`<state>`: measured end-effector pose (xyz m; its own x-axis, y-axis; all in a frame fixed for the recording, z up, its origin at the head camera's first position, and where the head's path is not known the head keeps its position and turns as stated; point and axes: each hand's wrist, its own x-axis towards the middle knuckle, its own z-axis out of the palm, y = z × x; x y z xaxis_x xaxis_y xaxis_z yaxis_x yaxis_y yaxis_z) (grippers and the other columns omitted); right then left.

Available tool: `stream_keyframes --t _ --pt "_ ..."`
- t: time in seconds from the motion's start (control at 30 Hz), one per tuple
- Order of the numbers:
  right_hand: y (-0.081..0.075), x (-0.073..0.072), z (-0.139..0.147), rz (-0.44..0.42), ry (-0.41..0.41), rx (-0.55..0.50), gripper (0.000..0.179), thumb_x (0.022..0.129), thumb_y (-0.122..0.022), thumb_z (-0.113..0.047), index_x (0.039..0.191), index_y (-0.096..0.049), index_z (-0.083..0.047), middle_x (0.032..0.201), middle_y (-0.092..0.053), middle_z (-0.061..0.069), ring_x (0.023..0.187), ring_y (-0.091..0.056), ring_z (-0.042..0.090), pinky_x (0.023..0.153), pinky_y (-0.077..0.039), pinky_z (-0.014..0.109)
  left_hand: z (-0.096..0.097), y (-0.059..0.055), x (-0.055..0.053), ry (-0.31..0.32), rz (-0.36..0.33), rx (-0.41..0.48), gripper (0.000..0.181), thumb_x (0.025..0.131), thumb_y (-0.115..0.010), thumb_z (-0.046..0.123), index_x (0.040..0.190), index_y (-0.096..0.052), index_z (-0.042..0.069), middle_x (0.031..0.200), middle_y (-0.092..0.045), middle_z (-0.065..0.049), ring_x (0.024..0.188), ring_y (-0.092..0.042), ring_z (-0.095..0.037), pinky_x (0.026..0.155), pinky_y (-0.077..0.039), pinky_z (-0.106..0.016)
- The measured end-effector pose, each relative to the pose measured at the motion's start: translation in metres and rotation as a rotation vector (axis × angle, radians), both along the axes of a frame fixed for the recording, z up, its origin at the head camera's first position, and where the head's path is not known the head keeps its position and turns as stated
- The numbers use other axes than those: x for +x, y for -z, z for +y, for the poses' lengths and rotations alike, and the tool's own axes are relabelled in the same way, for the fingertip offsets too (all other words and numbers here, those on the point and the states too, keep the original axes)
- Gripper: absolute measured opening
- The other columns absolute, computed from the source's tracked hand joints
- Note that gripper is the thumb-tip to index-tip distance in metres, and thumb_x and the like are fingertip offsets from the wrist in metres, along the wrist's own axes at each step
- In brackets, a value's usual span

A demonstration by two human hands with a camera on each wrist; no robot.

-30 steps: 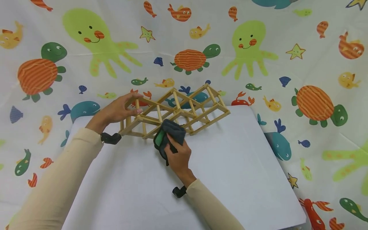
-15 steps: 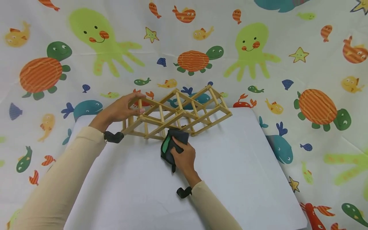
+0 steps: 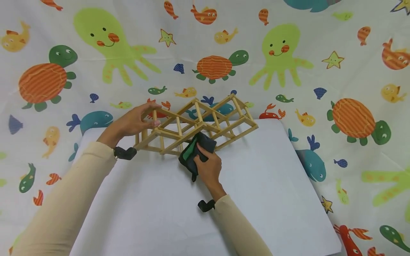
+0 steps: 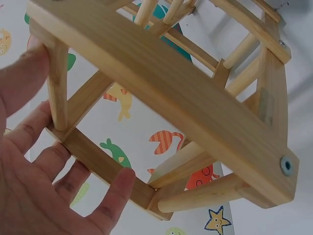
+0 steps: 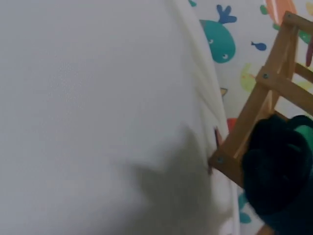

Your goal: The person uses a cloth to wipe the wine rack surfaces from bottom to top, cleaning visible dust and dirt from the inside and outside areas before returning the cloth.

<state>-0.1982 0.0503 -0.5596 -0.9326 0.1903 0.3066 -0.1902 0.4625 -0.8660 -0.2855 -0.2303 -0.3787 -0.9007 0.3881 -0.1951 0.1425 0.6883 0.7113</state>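
A folding lattice rack [image 3: 198,124] of pale wooden slats and dowels stands tilted at the back of the table. At its left end my left hand [image 3: 132,122] grips the frame, thumb in front and fingers over the top. The left wrist view shows the fingers of that left hand [image 4: 54,171] around an end dowel and slat. My right hand [image 3: 208,167] pinches a bunched dark grey cloth [image 3: 192,156] with a green patch, held up against the rack's lower middle slats. In the right wrist view the dark cloth [image 5: 276,166] overlaps the rack's slats; the right hand is barely visible there.
A white-covered table [image 3: 256,199] lies under the rack and both arms. Behind it hangs a curtain [image 3: 179,35] printed with sea animals, close to the rack's back. Small black wrist cameras [image 3: 125,153] are strapped to both wrists.
My right hand with the cloth moves right and down off the rack's middle slats, then slightly up against them again. The left hand keeps its grip; the rack stays in place.
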Motion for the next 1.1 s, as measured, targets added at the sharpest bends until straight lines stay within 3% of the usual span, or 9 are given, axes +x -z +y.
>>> stream_keyframes --t 0.1,0.23,0.33,0.47,0.6,0.7,0.8,0.97,1.1 --pt "-0.004 0.008 0.015 -0.107 -0.010 0.093 0.044 0.085 -0.075 -0.015 0.124 -0.079 -0.036 0.118 -0.081 0.011 0.069 -0.063 0.013 0.053 -0.048 0.027 0.005 0.003 -0.001 0.009 0.005 -0.004 0.073 0.103 -0.071 0.038 0.165 -0.035 0.022 0.180 -0.015 -0.014 0.160 -0.021 -0.051 0.121 -0.021 -0.081" --pt "-0.015 0.019 0.013 -0.103 -0.146 0.128 0.044 0.085 -0.074 -0.015 0.123 -0.080 -0.037 0.116 -0.081 0.008 0.061 -0.048 0.009 0.050 -0.038 0.021 0.004 0.002 -0.001 0.002 -0.001 -0.010 0.073 0.103 -0.071 0.037 0.165 -0.035 0.020 0.180 -0.014 -0.014 0.163 -0.015 -0.050 0.122 -0.018 -0.081" --pt "-0.021 0.027 0.002 0.095 -0.212 0.014 0.044 0.090 -0.073 -0.010 0.129 -0.078 -0.030 0.128 -0.077 0.011 0.092 -0.072 0.013 0.074 -0.060 0.022 0.006 0.002 -0.001 0.005 -0.003 -0.014 0.074 0.103 -0.071 0.037 0.165 -0.036 0.019 0.180 -0.013 -0.015 0.163 -0.014 -0.050 0.121 -0.019 -0.082" --pt "-0.022 0.022 -0.023 0.296 -0.174 -0.060 0.044 0.095 -0.073 -0.009 0.137 -0.073 -0.022 0.137 -0.071 0.017 0.122 -0.072 0.026 0.095 -0.064 0.039 0.006 0.001 -0.001 0.009 0.002 -0.011 0.074 0.103 -0.071 0.037 0.165 -0.035 0.019 0.180 -0.012 -0.015 0.161 -0.018 -0.052 0.121 -0.022 -0.081" --pt "-0.011 0.013 -0.043 0.089 -0.205 0.079 0.041 0.095 -0.073 -0.017 0.133 -0.075 -0.032 0.095 -0.079 0.007 0.080 -0.068 0.006 0.068 -0.057 0.021 0.007 0.003 0.001 0.010 -0.006 0.012 0.074 0.104 -0.070 0.034 0.166 -0.033 0.018 0.180 -0.010 -0.014 0.156 -0.028 -0.056 0.120 -0.029 -0.078" --pt "0.003 0.016 -0.051 -0.089 -0.314 0.196 0.041 0.092 -0.072 -0.021 0.128 -0.077 -0.039 0.064 -0.066 0.002 0.051 -0.036 0.002 0.047 -0.033 0.016 0.006 0.006 0.002 0.017 -0.010 0.023 0.075 0.105 -0.069 0.033 0.167 -0.031 0.017 0.180 -0.010 -0.015 0.157 -0.027 -0.056 0.119 -0.030 -0.078" --pt "0.012 0.022 -0.055 -0.043 -0.318 0.161 0.042 0.089 -0.074 -0.016 0.127 -0.078 -0.035 0.078 -0.075 0.002 0.056 -0.048 0.000 0.052 -0.043 0.016 0.009 0.007 0.001 0.037 0.005 0.022 0.074 0.105 -0.069 0.035 0.167 -0.032 0.017 0.179 -0.014 -0.016 0.160 -0.023 -0.053 0.120 -0.029 -0.079" --pt "0.013 0.019 -0.064 0.203 -0.180 0.038 0.043 0.093 -0.076 -0.013 0.133 -0.076 -0.028 0.127 -0.077 0.009 0.111 -0.073 0.013 0.092 -0.061 0.027 0.009 0.004 0.000 0.014 0.011 0.012 0.073 0.104 -0.070 0.037 0.166 -0.034 0.020 0.180 -0.012 -0.012 0.155 -0.033 -0.056 0.118 -0.029 -0.080" --pt "0.007 0.011 -0.070 0.049 -0.251 0.137 0.041 0.094 -0.073 -0.018 0.131 -0.075 -0.037 0.082 -0.077 -0.001 0.060 -0.049 -0.001 0.056 -0.043 0.014 0.006 0.004 0.000 0.001 -0.007 0.023 0.075 0.104 -0.069 0.036 0.167 -0.032 0.019 0.181 -0.012 -0.011 0.152 -0.036 -0.056 0.118 -0.032 -0.078"
